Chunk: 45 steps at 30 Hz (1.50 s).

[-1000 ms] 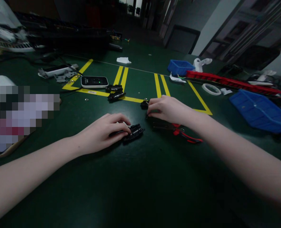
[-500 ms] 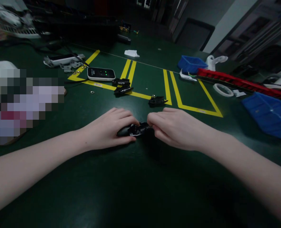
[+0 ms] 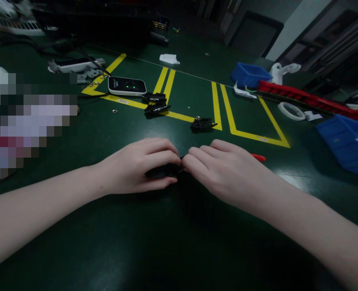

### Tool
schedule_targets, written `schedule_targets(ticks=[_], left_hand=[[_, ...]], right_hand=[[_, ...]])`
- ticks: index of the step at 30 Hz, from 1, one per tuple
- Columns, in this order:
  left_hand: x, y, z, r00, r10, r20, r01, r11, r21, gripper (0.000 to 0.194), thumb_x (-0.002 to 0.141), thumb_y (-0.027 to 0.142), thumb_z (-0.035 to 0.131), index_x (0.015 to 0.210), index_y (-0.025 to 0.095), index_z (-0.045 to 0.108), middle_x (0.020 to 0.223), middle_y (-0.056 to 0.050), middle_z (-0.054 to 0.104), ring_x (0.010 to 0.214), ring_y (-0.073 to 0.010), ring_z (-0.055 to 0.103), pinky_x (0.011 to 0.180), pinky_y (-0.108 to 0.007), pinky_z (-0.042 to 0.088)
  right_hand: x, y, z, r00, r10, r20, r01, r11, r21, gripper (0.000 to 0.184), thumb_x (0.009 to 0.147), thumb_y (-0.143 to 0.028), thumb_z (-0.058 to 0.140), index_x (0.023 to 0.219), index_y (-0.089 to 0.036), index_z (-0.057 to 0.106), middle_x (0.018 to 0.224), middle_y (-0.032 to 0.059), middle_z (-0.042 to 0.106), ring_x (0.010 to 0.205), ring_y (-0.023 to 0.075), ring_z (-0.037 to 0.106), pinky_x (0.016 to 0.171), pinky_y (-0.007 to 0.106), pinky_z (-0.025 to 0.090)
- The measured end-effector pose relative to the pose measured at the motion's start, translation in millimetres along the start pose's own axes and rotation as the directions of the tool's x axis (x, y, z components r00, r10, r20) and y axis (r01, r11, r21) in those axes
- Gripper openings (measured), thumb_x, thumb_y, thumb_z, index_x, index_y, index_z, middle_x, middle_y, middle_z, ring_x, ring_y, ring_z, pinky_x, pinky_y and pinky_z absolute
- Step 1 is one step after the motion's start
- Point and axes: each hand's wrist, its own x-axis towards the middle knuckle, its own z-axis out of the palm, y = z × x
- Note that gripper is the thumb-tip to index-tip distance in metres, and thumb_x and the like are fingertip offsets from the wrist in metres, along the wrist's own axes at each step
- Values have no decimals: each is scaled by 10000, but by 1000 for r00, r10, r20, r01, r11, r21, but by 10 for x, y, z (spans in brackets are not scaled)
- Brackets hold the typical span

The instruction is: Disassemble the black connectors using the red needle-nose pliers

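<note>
My left hand [image 3: 154, 163] is wrapped round a dark black plastic part [image 3: 161, 171] just above the green table, thumb below and fingers over the top. Most of the part is covered by the fingers. Touching its right end are the bent, pinched fingers of my right hand [image 3: 220, 163]; what they grip, if anything, is hidden. A red, rounded tip [image 3: 258, 157] shows behind my right wrist, and I cannot tell whether it belongs to something in that hand. Beyond the hands lie similar black plastic pieces: one on the right [image 3: 203, 124] and a pair [image 3: 156, 104] further left.
A white-edged device [image 3: 127, 86] with green lights lies by yellow tape lines. Blue bins [image 3: 345, 143], a red strip [image 3: 312, 99] and a white tape roll [image 3: 291, 111] sit on the right. A small metal ring [image 3: 114, 111] is at the left, beside a pixelated area.
My left fingers have closed further over the black part, covering more of it. The right hand has turned slightly, its fingertips now meeting the left ones. The red tip has come into view.
</note>
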Motion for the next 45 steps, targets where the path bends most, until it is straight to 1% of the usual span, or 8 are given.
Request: schedule_targets(ticks=[5, 8, 14, 19, 26, 31, 37, 45], left_hand=[[10, 36, -6, 997, 54, -47, -51, 997, 58, 159, 1071, 228, 610, 1177, 148, 696, 1160, -109, 764, 1020, -221, 731, 850, -329, 595], [12, 46, -4, 993, 73, -89, -68, 996, 56, 153, 1071, 232, 625, 1176, 146, 693, 1156, -108, 768, 1023, -215, 728, 864, -325, 591], [-3, 59, 18, 989, 106, -103, -95, 990, 104, 195, 1076, 278, 634, 1199, 137, 693, 1167, -123, 776, 1008, -230, 736, 826, -344, 577], [-2, 78, 31, 990, 109, -94, -93, 983, 155, 208, 1093, 303, 593, 1175, 142, 697, 1127, -123, 786, 951, -243, 737, 752, -359, 548], [-1, 101, 45, 988, 138, -76, -120, 973, 198, 162, 1078, 262, 576, 1104, 153, 693, 1089, -120, 792, 895, -237, 721, 741, -365, 536], [-1, 87, 28, 987, 89, -136, -85, 996, 30, 186, 1050, 314, 659, 1172, 173, 650, 1079, -99, 790, 934, -230, 748, 775, -350, 580], [1, 80, 12, 977, 13, -213, -65, 969, -240, 321, 933, 247, 828, 1185, 179, 641, 1069, -77, 782, 962, -220, 781, 807, -317, 647], [-14, 108, -13, 980, -31, -195, -31, 952, -303, 372, 910, 243, 863, 1220, 221, 659, 1127, -62, 799, 1026, -221, 808, 860, -300, 677]], right_hand=[[-11, -52, -53, 994, 71, -85, -64, 995, 76, 238, 1072, -127, 457, 970, -160, 670, 848, 64, 731, 681, 209, 613, 674, 356, 415], [-16, -76, -77, 982, 142, -127, -119, 978, 171, 193, 1071, -150, 474, 971, -174, 637, 796, 22, 691, 645, 175, 605, 648, 323, 436], [-44, -66, -141, 945, 280, -167, -199, 902, 383, 103, 1039, -148, 530, 973, -221, 562, 809, -27, 662, 643, 131, 607, 589, 279, 432], [-49, -41, -171, 937, 281, -206, -190, 908, 373, 93, 1013, -133, 575, 955, -206, 582, 812, -21, 655, 676, 139, 604, 599, 297, 425], [9, -113, -152, 943, 267, -200, -148, 872, 468, 109, 1032, -102, 526, 985, -179, 586, 892, 8, 679, 676, 133, 586, 601, 301, 438], [-55, -90, -165, 925, 333, -183, -163, 783, 601, 97, 1050, -137, 580, 991, -214, 584, 954, 29, 685, 763, 151, 622, 607, 291, 468], [-126, -153, -132, 899, 377, -225, -167, 767, 619, 72, 1039, -162, 646, 997, -219, 631, 986, 40, 694, 896, 187, 673, 743, 322, 545], [-118, -200, -98, 905, 391, -167, -186, 716, 672, 93, 1034, -127, 629, 975, -199, 625, 953, 25, 683, 866, 164, 668, 701, 295, 549]])
